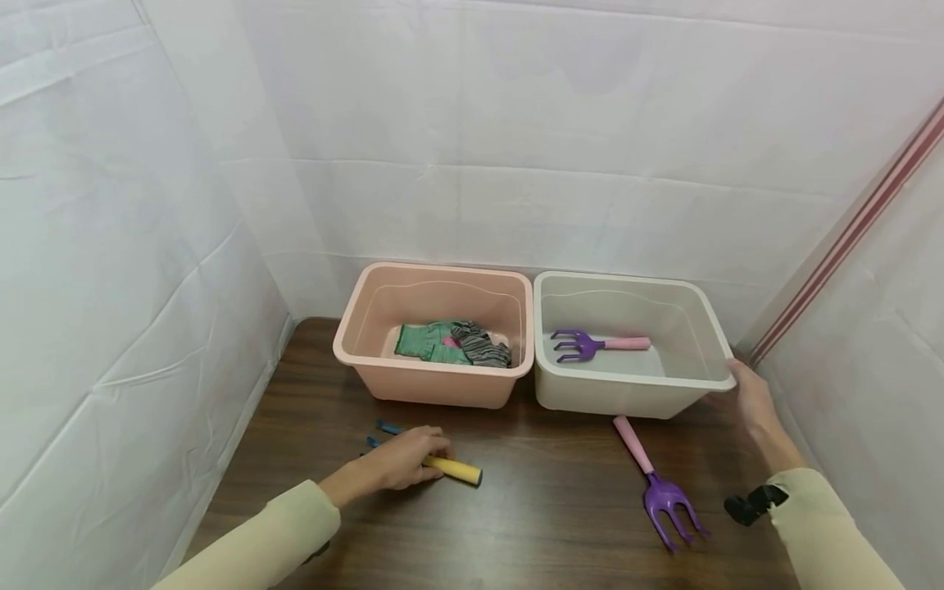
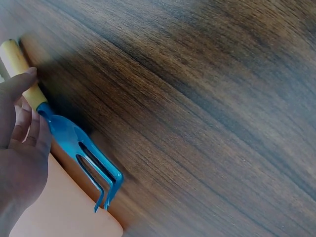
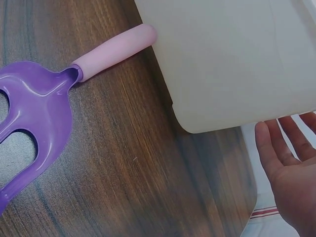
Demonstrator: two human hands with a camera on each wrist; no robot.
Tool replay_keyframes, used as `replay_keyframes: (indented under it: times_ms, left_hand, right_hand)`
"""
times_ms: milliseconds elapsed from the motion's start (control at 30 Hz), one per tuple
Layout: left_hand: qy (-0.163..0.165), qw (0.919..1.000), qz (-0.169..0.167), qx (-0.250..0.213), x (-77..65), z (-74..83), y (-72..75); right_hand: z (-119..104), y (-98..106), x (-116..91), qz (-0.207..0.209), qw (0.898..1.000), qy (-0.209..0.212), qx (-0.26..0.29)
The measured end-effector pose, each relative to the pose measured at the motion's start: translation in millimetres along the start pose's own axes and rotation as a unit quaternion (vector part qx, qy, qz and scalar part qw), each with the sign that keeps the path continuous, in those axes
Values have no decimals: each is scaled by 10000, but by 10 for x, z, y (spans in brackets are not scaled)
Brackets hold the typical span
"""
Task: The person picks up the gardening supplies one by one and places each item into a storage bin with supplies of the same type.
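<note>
My left hand (image 1: 409,459) grips the yellow handle (image 1: 457,470) of a blue-headed hand cultivator (image 2: 74,138) low over the table. In the left wrist view the thumb lies across the handle, and the bent blue tines point away from the hand. At the right end of the off-white bin (image 1: 627,397), my right hand (image 1: 752,397) touches the wall near the rim with its fingers extended. A purple garden fork (image 3: 44,96) with a pink handle lies on the table in front of that bin. Inside the bin is a purple cultivator (image 1: 583,346) with a pink handle.
Left of the off-white bin stands a pink bin (image 1: 435,381), holding green gloves (image 1: 431,342) and a grey striped glove (image 1: 481,346). Both bins stand at the back of the brown wooden table (image 1: 531,508). White sheeting (image 1: 516,123) encloses the back and sides.
</note>
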State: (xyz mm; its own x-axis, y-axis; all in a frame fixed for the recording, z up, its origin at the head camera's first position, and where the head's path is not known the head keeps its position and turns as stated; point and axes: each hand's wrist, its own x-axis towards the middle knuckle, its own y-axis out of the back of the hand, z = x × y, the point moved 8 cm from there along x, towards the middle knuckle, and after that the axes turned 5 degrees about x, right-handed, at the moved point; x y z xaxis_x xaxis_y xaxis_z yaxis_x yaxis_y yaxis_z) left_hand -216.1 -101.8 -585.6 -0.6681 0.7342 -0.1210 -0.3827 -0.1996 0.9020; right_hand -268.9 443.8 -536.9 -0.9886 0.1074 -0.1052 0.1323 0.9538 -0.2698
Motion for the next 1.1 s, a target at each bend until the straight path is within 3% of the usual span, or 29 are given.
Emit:
replay_keyframes:
  times_ms: [367,767,1100]
  left_hand:
    - [-17,9998,176,-103,26,1,35]
    - [-60,9996,159,-209,46,9,17]
    - [-17,9988,184,-460,94,91,61]
  right_hand:
    - [7,22,33,76,9992,-14,-403]
    - [4,27,18,-6,10000,70,7]
    - [-41,13,1,93,9999,25,-78]
